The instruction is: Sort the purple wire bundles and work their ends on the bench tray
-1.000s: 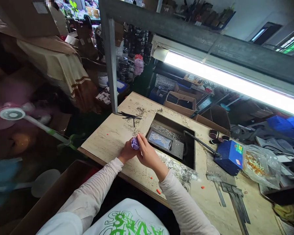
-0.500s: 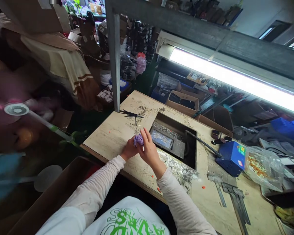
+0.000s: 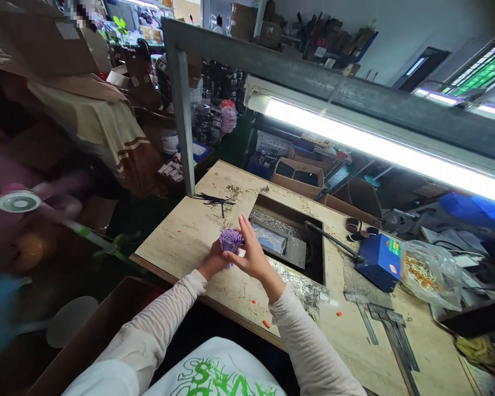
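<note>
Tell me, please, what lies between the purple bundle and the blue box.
The head view shows, from purple bundle to blue box: the right hand, the rectangular recess holding a metal tray, then a dark pipe.

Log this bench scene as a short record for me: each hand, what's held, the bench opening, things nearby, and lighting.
Left hand: gripping the bundle
Right hand: fingers extended, thumb at the bundle's side
Held: bundle of thin purple strands, ends facing up
Bench opening: metal unit with a shiny surface
Left of opening: black strips
Right of opening: blue box, clear plastic bag
Lighting: tube lamp above bench, lit
</note>
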### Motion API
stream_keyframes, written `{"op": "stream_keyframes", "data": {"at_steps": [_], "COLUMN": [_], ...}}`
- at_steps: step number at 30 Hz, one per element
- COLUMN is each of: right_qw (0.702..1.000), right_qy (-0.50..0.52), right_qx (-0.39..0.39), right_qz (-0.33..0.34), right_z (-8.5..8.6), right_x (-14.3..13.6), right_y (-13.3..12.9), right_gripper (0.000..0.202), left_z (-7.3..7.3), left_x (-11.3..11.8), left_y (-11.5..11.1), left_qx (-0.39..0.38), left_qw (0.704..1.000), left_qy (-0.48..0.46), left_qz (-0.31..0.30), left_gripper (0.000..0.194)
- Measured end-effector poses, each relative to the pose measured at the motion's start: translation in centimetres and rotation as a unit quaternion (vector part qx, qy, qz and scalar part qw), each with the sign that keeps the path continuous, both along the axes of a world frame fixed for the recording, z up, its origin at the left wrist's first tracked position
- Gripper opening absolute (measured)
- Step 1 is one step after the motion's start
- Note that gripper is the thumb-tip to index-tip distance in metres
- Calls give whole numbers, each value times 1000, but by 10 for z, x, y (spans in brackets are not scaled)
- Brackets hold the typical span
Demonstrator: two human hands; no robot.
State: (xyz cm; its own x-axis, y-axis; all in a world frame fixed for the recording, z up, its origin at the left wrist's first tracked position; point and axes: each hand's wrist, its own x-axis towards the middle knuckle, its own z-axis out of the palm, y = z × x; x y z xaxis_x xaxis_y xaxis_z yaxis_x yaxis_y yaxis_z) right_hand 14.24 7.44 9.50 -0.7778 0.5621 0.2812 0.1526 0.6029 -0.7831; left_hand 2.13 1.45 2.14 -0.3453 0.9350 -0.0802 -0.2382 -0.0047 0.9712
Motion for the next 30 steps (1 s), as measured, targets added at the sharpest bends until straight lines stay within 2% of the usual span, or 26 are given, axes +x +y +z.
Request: {"op": "stream_keyframes", "data": {"at_steps": [3, 6, 10, 12, 16, 19, 21, 25, 30], "right_qw": [994, 988, 972, 965, 971, 976, 976, 982, 992], "right_qy": [36, 57, 105, 131, 134, 133, 145, 123, 89], "right_qx": [-97, -140, -210, -226, -197, -170, -149, -94, -48], "right_qz": [-20, -39, -6, 9, 4, -28, -61, -110, -72], "right_z": [4, 1, -8, -9, -6, -4, -3, 7, 24], "right_x": [19, 41, 69, 83, 112, 139, 161, 209, 245], "right_y": [8, 9, 5, 3, 2, 3, 10, 29, 44], "right_gripper": [100, 96, 87, 82, 65, 71, 75, 58, 51], "left_z": [14, 30, 46, 49, 51, 52, 52, 58, 71], "left_x": [15, 36, 64, 77, 105, 127, 140, 167, 207], "left_y": [-6, -17, -25, -25, -22, -22, -17, 1, 18], "left_qx": [0, -36, -78, -92, -138, -173, -200, -236, -222], "left_qw": [998, 985, 945, 932, 914, 906, 906, 917, 917], "left_qy": [-50, -142, -270, -298, -319, -323, -313, -258, -223], "left_qz": [-40, -96, -165, -184, -210, -214, -203, -192, -245], "left_gripper": [40, 37, 41, 44, 43, 39, 38, 38, 42]}}
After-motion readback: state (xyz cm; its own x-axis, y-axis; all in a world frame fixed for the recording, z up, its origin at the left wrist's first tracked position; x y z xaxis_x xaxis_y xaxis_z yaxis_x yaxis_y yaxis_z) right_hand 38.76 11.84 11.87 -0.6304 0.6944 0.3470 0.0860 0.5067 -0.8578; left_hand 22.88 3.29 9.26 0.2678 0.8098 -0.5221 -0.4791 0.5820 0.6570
